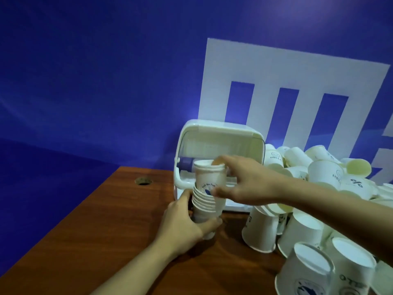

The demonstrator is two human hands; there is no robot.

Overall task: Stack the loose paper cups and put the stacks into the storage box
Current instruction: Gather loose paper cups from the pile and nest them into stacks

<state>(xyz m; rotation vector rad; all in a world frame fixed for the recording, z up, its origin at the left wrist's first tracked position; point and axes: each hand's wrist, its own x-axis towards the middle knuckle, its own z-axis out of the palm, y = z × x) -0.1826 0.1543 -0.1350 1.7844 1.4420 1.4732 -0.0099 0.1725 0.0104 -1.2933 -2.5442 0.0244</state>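
While cups crowd the desk's right edge:
Left hand [187, 222]: fingers grip stack [207, 201] base.
Right hand [244, 182]: fingers pinch top cup [209, 177].
Desk [106, 220]: bare wood left.

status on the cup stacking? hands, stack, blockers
Left hand grips the cup stack at its base. Right hand seats the top cup. Storage box behind, lid up. Loose cups piled right; nothing blocking.

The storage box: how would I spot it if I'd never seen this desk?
Start at the brown wooden table against the blue wall. At its far edge, left of the heap of loose paper cups, stands the storage box. Unlike the cups, it is boxy white plastic with rounded corners.
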